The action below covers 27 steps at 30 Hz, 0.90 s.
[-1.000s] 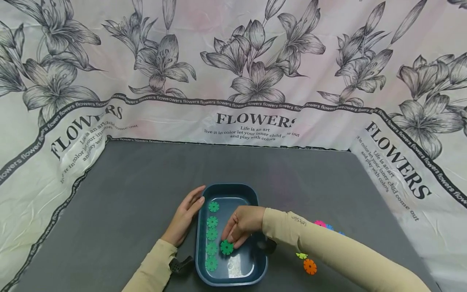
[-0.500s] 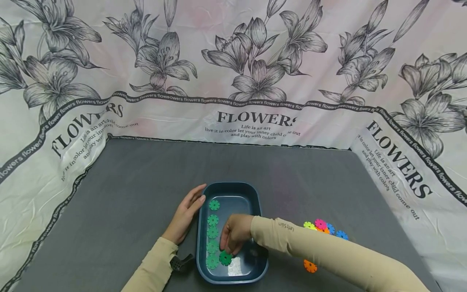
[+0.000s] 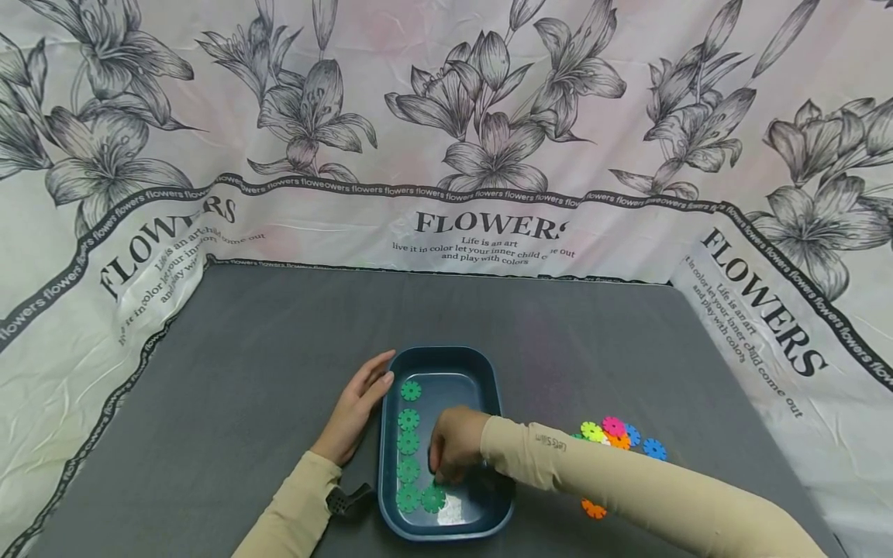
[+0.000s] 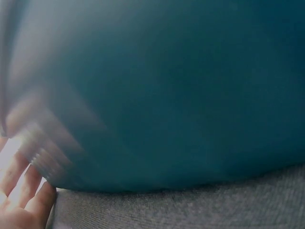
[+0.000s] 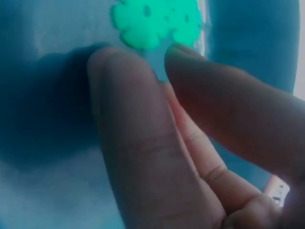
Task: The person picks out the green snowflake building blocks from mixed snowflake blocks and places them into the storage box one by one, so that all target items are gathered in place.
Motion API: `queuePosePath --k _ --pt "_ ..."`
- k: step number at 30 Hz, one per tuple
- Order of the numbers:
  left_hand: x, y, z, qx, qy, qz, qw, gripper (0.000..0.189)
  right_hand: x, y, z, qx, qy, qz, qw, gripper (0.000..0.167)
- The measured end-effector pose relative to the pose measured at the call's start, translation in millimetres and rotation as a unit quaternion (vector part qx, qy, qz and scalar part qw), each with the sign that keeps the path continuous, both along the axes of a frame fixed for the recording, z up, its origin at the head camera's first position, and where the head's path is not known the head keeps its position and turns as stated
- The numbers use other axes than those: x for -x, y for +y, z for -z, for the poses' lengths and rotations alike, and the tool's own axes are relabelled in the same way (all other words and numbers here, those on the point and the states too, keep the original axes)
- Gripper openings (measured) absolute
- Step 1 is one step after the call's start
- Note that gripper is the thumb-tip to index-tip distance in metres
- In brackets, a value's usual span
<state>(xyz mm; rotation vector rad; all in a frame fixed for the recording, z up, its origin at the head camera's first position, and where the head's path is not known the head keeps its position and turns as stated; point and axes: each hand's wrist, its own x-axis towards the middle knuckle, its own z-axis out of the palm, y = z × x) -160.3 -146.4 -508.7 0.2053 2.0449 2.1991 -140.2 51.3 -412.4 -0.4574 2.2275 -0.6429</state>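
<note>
– Down from the right hand's grasp half a second ago, one green snowflake disc is now lying flat in the blue tray, just on the person's side of those fingertips
– Are they gripping it?
– No, up close two fingertips are standing apart, a gap showing between them, and they're holding nothing; one is hovering at a disc's edge, maybe touching, I'm not able to tell
– What else is lying near them?
– Five more green discs are lining up left of those fingers, the new one sitting just beside the nearest
– And the left hand?
– Its fingers are staying extended, resting against the tray's left side
– Further out?
– Right of the right fingers, pink, yellow, blue and orange discs are lying beside the sleeve
</note>
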Motion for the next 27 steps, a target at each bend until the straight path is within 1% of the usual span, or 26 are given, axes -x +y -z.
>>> queuePosePath --k 2,3,6,9,10,12,14,16,18,21,24,27 --pt "0.2 -0.4 -0.1 0.000 0.000 0.001 1.0000 0.050 2.1 3 -7.0 0.001 0.017 -0.004 0.9999 0.014" --pt "0.3 -0.6 -0.2 -0.001 0.000 0.001 1.0000 0.051 3.6 5 -11.5 0.011 0.024 -0.005 0.9996 0.014" --pt "0.1 -1.1 0.2 0.001 -0.001 -0.001 1.0000 0.049 7.3 15 -29.6 0.068 0.042 -0.002 0.9968 0.010" --pt "0.2 -0.9 0.5 0.006 0.000 -0.002 1.0000 0.049 6.1 33 -51.4 0.124 0.068 0.005 0.9900 0.005" --pt "0.2 -0.7 0.6 0.007 0.000 -0.001 1.0000 0.048 3.9 41 -58.3 0.140 0.071 0.017 0.9874 0.005" --pt "0.3 -0.7 0.4 0.007 -0.003 0.000 1.0000 0.049 -2.9 60 -69.2 0.160 0.082 0.049 0.9824 0.010" --pt "0.8 0.4 0.5 0.008 -0.006 0.002 0.9999 0.049 -12.5 83 -74.4 0.171 0.093 0.093 0.9764 0.017" --pt "1.1 0.8 0.4 0.010 -0.008 0.002 0.9999 0.048 -22.5 109 -73.6 0.171 0.103 0.141 0.9697 0.024" --pt "1.6 0.7 0.3 0.013 -0.007 0.000 0.9999 0.047 -31.6 135 -67.7 0.149 0.111 0.185 0.9650 0.031" --pt "2.4 0.6 0.5 0.015 -0.005 0.001 0.9999 0.047 -42.2 176 -53.4 0.100 0.113 0.249 0.9567 0.039" --pt "2.5 0.7 1.2 0.017 -0.007 0.003 0.9998 0.049 -51.4 215 -36.7 0.047 0.115 0.309 0.9430 0.043" --pt "1.7 0.9 2.0 0.017 -0.016 0.003 0.9997 0.050 -59.6 244 -19.2 0.006 0.120 0.342 0.9321 0.044"
